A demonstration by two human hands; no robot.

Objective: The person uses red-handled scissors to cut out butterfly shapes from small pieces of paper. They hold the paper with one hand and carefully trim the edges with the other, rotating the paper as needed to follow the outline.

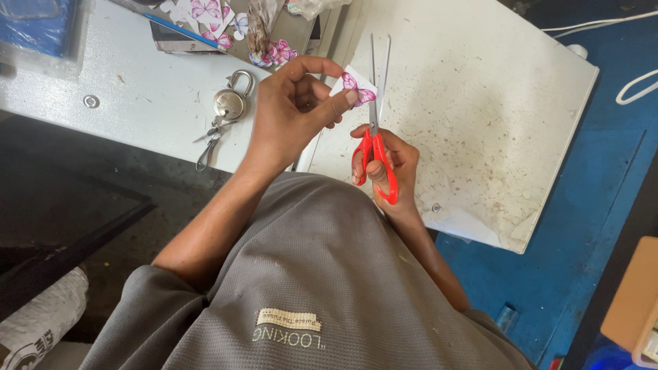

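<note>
left hand point(291, 113): raised over the near edge of the surface, thumb and forefinger pinching a small paper cutout; the other fingers curl loosely behind it.
paper cutout point(357, 87): a small white piece printed with a pink and purple butterfly, held in the air between the left thumb and forefinger, its right edge touching the scissor blades.
right hand point(391, 168): just below and to the right of the left hand, fingers threaded through the red handles and closed around them.
scissors point(375, 116): red handles, long silver blades pointing away from the person; the blades are spread into a narrow v, with the cutout's edge sitting between them near the pivot.
surface point(480, 103): a pale grey-white top, speckled and stained, with worn patches near its right corner; both hands hover above its near edge.
padlock point(231, 103): a round silver lock with its shackle up, lying on the surface left of the left hand, a bunch of keys point(208, 140) trailing from it toward the edge.
butterfly cutouts point(212, 17): a loose heap of pink printed pieces at the far side of the surface, well apart from the hands.
shirt point(308, 274): grey, filling the lower middle of the view.
floor point(589, 219): blue, to the right of the surface.
</note>
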